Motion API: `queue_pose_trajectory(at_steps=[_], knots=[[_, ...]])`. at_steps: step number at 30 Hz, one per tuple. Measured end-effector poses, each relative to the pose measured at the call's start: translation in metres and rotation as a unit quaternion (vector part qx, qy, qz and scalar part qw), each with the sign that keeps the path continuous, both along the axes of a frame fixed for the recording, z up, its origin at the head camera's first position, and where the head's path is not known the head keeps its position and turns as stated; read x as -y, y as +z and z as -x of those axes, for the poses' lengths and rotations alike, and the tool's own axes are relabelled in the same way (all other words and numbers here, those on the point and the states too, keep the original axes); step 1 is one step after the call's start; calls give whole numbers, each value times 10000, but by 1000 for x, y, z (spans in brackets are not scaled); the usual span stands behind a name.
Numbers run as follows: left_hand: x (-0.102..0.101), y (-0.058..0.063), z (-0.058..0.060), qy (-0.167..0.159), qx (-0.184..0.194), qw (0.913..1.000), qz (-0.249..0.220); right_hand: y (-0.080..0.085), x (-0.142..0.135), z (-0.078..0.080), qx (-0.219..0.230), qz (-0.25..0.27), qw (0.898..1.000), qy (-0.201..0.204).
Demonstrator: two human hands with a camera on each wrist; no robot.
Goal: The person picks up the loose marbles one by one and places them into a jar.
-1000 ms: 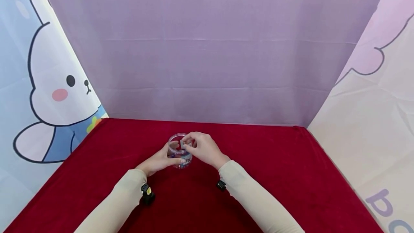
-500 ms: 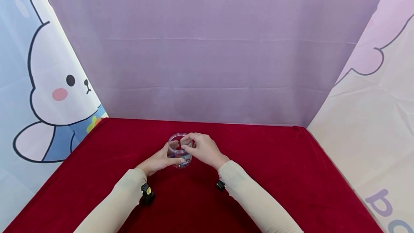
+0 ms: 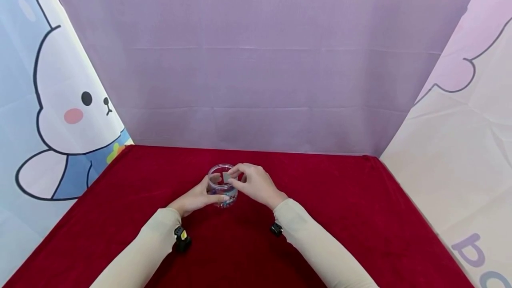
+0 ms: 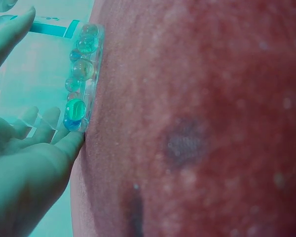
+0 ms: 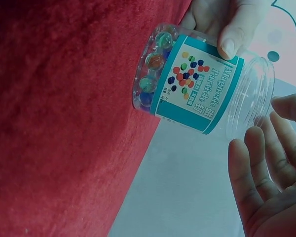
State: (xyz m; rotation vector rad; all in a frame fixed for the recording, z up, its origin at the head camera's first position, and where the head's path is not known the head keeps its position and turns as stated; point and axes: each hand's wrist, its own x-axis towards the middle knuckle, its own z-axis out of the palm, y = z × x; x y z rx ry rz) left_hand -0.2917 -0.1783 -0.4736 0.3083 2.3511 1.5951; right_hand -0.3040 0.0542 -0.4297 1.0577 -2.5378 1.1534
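A clear round jar (image 3: 218, 184) without a lid stands near the middle of the red cloth. My left hand (image 3: 196, 198) grips it from the left, thumb on the near side. The right wrist view shows its teal-and-white label (image 5: 195, 81) reading "Magnetic Particle" and a layer of coloured glass-like marbles (image 5: 155, 61) at the bottom. In the left wrist view the marbles (image 4: 82, 69) line the jar's base beside my left hand (image 4: 24, 173). My right hand (image 3: 256, 183) is at the right side of the jar's mouth, fingers loosely bent and apart. Nothing shows between its fingers.
Red cloth (image 3: 340, 217) covers the table. A lilac curtain (image 3: 256, 70) rises behind it, with a cartoon-printed cloth (image 3: 76, 101) on the left and a pale printed one (image 3: 460, 146) on the right. Both wrists wear small black devices (image 3: 183, 240).
My right fingertips have shifted slightly left over the jar's mouth, then back right, uncovering more of a pale patch there. The left hand and jar have hardly moved.
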Motion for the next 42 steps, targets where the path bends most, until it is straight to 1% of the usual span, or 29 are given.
queue_pose_trajectory(at_steps=[9, 16, 22, 30, 37, 42], knots=[[-1, 0, 0, 82, -18, 9999, 121, 0, -4, -1, -132, 18, 9999, -37], [-1, 1, -1, 101, -15, 9999, 120, -1, -9, -1, -99, 71, 9999, -66], [0, 1, -1, 108, -14, 9999, 97, -3, -15, -2, -64, -9, 9999, -99], [-1, 4, -2, 128, 15, 9999, 110, -1, -24, -1, -45, 45, 9997, -251], [-1, 5, -2, 81, -70, 9998, 145, -1, -32, -4, -70, -81, 9994, -330], [-1, 6, -2, 122, -64, 9997, 179, -2, -38, -6, -146, -201, 9991, -336]])
